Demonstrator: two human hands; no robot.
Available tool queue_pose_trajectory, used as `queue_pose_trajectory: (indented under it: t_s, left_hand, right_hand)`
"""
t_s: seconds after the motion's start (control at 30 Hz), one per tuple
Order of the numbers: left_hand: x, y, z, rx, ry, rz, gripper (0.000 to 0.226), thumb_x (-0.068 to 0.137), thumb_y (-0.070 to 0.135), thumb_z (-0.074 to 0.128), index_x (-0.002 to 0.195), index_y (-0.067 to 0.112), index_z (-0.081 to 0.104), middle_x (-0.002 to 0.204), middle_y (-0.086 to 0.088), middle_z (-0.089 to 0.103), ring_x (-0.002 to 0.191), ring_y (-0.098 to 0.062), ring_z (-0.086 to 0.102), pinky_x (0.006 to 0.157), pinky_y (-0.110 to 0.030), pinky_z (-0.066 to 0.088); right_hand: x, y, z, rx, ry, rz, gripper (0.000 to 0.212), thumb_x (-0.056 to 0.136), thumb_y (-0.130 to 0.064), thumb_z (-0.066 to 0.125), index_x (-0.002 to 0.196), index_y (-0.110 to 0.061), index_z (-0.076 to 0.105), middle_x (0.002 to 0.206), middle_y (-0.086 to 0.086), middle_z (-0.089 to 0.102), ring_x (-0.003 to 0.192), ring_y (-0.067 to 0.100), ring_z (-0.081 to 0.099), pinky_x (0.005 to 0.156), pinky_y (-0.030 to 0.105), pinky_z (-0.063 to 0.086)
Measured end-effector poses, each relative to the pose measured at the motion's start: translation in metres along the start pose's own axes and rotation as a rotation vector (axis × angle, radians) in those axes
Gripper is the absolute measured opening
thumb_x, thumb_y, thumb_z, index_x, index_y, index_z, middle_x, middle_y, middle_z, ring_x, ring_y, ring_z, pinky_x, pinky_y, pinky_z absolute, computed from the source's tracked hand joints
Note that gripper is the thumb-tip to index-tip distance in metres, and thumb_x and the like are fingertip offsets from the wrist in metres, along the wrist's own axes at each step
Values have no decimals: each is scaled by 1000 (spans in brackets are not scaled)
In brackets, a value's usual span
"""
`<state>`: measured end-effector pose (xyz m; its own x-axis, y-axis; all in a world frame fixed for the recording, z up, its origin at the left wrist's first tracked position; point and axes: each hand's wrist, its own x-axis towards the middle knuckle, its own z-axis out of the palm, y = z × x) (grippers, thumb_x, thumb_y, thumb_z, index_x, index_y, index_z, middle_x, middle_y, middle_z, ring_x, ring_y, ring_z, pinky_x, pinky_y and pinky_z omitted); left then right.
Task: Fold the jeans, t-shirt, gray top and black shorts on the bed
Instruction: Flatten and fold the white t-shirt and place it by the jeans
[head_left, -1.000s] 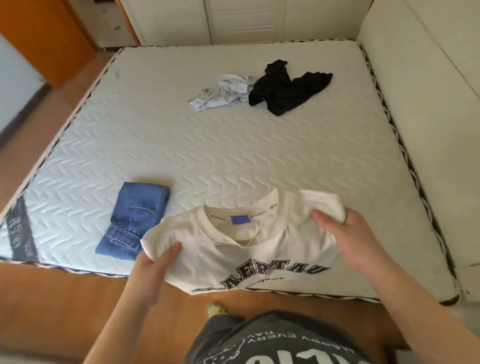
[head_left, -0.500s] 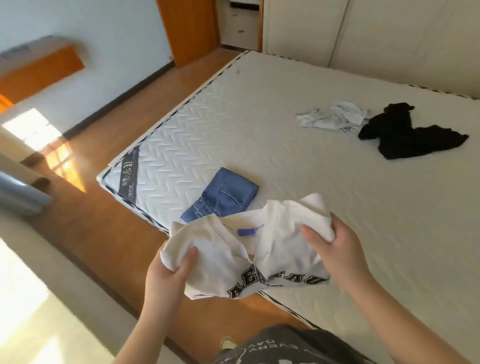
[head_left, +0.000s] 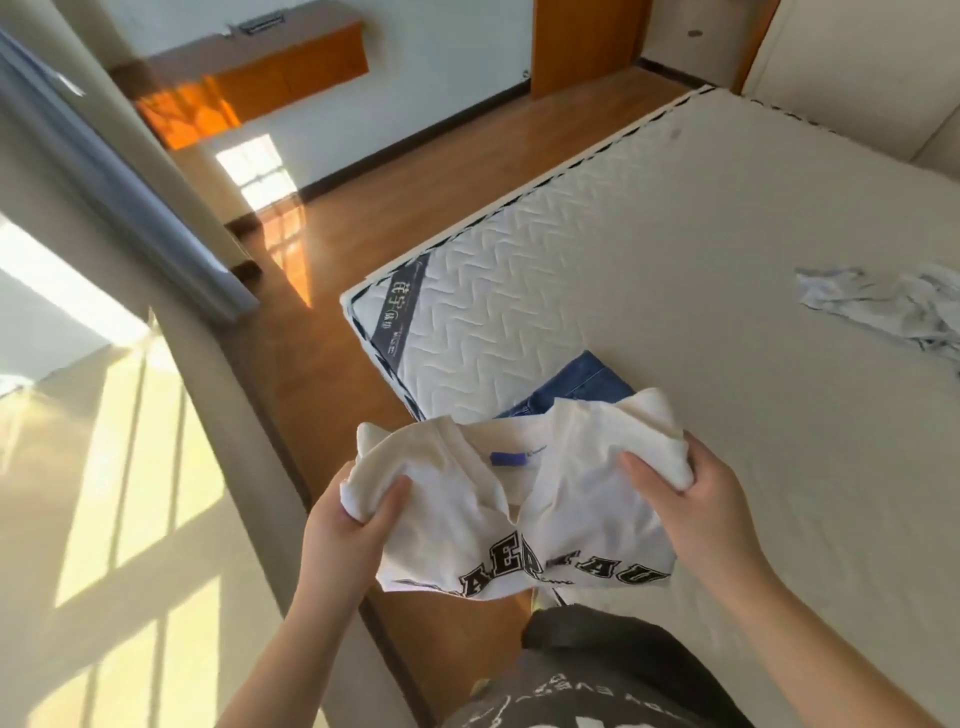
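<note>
A cream t-shirt (head_left: 566, 499) with black lettering hangs lifted above the near corner of the bed (head_left: 649, 270). My left hand (head_left: 348, 530) grips its left shoulder, and my right hand (head_left: 696, 499) grips its right shoulder. Folded blue jeans (head_left: 576, 387) lie on the mattress just behind the shirt, partly hidden by it. The crumpled gray top (head_left: 883, 304) lies at the right edge of the view. The black shorts are out of view.
A wooden floor (head_left: 415, 171) runs along the bed's left side. A pale padded panel (head_left: 171, 415) with a gray bar slants across the left. An orange wall cabinet (head_left: 270, 78) hangs at the far wall. A wardrobe (head_left: 857, 57) stands behind the bed.
The view has swung left, away from the bed's middle. Both hands have lifted the t-shirt off the mattress and drawn its shoulders closer together. The black shorts have left the frame.
</note>
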<state>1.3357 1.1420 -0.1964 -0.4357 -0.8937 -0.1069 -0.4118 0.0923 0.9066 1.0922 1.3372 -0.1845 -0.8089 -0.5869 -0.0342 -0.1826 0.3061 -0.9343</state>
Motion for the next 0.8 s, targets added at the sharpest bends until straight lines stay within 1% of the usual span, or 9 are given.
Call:
queue_pose_trajectory:
  t_s: [0.1,0.2,0.3,0.37,0.5,0.6,0.7,0.77,0.8]
  left_hand:
    - [10,10,-2,18,43,-21,16,92,32,67,98,46,64,95,18,72,89,1,66,74,-29,50]
    - [19,16,-12,32,110,-68,26,93,28,67,96,53,62,94,20,72,89,3,66,71,-23,48]
    - [26,10,-29,11,210,-125,18,87,39,67,96,54,62,94,22,72,89,4,66,72,-25,50]
    - [30,3,-44,-2,269,-151,15,83,47,63,97,53,63,94,21,72,88,4,67,71,-27,50]
    - [44,-20,-78,6,318,-193,19,83,51,61,102,49,64,94,20,73,88,4,68,70,-29,52]
    - [63,-40,-106,-41,370,-232,17,83,46,63,100,50,65,95,19,73,87,5,68,70,-25,49]
    - [88,-61,-139,-100,389,-261,18,83,44,64,100,48,65,97,19,73,89,4,68,73,-27,51]
    - [107,-71,-161,-145,391,-274,16,82,42,64,99,43,67,97,17,74,89,3,68,75,-29,51]
    - [118,-76,-173,-153,386,-271,16,82,42,64,98,43,67,97,17,74,89,3,68,74,-28,50]
  right_hand:
    - [35,-7,13,19,-74,-12,13,83,-40,74,87,-45,63,80,-18,70,73,-2,64,57,8,44]
    - [66,-22,35,31,-149,-33,14,78,-50,75,83,-52,62,76,-21,68,69,-7,62,53,5,41]
    - [93,-35,66,18,-235,-74,14,79,-52,73,83,-56,61,79,-28,67,73,-12,61,55,3,41]
    - [106,-40,90,-1,-287,-84,7,79,-46,70,79,-48,63,77,-30,66,73,-14,60,56,3,40]
    - [126,-48,149,-24,-388,-85,15,85,-34,73,77,-33,60,74,-26,66,68,-11,59,54,6,41]
    - [140,-62,200,-65,-448,-103,17,85,-29,73,76,-31,59,73,-25,65,64,-10,57,53,7,40]
    - [153,-81,252,-111,-502,-133,12,86,-33,72,81,-33,61,78,-27,66,69,-11,58,54,7,41]
    - [159,-95,283,-128,-510,-143,11,87,-34,71,82,-35,61,80,-29,66,72,-13,58,54,12,41]
    - [163,-102,299,-137,-511,-146,12,87,-35,71,81,-35,61,80,-30,65,71,-13,58,55,18,42]
